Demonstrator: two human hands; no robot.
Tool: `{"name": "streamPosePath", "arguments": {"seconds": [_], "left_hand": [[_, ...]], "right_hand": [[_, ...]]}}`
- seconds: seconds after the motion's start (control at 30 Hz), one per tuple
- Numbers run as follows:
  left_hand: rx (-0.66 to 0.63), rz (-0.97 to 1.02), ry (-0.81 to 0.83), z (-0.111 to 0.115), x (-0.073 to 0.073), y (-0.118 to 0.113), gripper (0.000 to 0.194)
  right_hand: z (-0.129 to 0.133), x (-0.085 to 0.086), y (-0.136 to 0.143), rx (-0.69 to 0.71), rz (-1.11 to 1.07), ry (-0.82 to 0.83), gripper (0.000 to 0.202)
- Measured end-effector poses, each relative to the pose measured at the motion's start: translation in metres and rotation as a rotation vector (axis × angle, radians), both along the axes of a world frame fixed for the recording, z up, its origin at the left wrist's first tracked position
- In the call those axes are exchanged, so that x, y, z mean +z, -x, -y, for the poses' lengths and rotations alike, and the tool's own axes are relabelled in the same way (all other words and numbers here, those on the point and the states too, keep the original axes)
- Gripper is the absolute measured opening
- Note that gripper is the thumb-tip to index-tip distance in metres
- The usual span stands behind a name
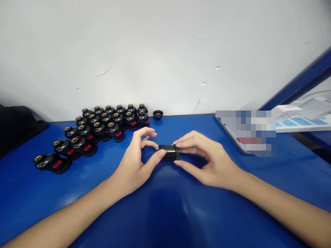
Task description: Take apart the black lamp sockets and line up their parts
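Observation:
A black cylindrical lamp holder (169, 152) lies sideways between my hands, just above or on the blue table. A small brass-coloured part shows at its left end, and a wider black ring (177, 152) is round its right end. My left hand (139, 156) grips the body's left end, its thumb on the near side and some fingers raised. The thumb and fingertips of my right hand (207, 156) pinch the ring from both sides. How far the ring sits on the body I cannot tell.
Several black lamp holders (116, 131) with brass tops and red parts stand in rows at the left on the blue table (165, 213). A small black cap (157, 114) lies near the wall (165, 51). A blurred-out tray-like object (243, 134) is at the right, dark cloth (18, 124) far left.

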State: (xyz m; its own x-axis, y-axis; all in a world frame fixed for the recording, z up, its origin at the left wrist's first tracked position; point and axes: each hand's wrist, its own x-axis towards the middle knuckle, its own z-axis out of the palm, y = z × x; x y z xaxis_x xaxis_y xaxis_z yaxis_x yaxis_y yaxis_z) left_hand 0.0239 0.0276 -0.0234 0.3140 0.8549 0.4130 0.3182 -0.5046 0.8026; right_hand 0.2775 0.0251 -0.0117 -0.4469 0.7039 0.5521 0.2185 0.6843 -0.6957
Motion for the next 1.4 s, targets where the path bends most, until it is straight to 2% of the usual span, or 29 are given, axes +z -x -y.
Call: {"name": "streamPosePath", "arguments": {"seconds": [0.1,0.27,0.37,0.43,0.6,0.77,0.9,1.07,1.13,1.3,1.4], "left_hand": [[-0.002,0.039,0.033,0.0003,0.0002,-0.0005,0.05],[-0.07,0.127,-0.021,0.0009,-0.0017,0.0008,0.067],[-0.084,0.098,-0.089,0.0009,-0.0013,0.0011,0.076],[-0.081,0.074,-0.063,0.0009,-0.0003,0.0008,0.079],[-0.112,0.098,0.04,0.0,0.0007,-0.0001,0.047],[-0.107,0.136,0.079,-0.0009,0.0,-0.0012,0.038],[-0.12,0.172,0.073,0.0002,0.001,-0.0016,0.046],[-0.16,0.194,-0.088,0.0019,0.0029,-0.001,0.078],[-0.159,0.147,-0.071,0.0022,0.0036,-0.0009,0.085],[-0.095,0.104,0.048,0.0015,0.0023,-0.0015,0.058],[-0.099,0.128,0.0,0.0013,0.0004,-0.0012,0.066]], "right_hand": [[-0.0013,0.0001,-0.0003,0.007,0.022,-0.047,0.034],[-0.0023,-0.0005,0.0005,0.006,0.017,-0.041,0.033],[-0.0016,-0.0008,0.0006,0.013,0.004,-0.009,0.033],[-0.001,-0.001,0.0005,0.013,0.001,-0.012,0.033],[-0.0015,-0.0016,-0.0001,0.024,0.016,-0.055,0.035],[-0.0036,-0.0019,-0.0017,0.029,0.076,-0.131,0.037],[-0.0035,-0.0012,-0.0021,0.023,0.09,-0.163,0.036],[-0.0032,-0.0005,-0.0008,0.011,0.042,-0.113,0.033],[-0.0031,-0.0002,-0.0007,0.014,0.046,-0.116,0.034],[-0.0028,0.0001,-0.0016,0.01,0.071,-0.131,0.034],[-0.0031,-0.0004,-0.0016,0.011,0.069,-0.131,0.034]]}}
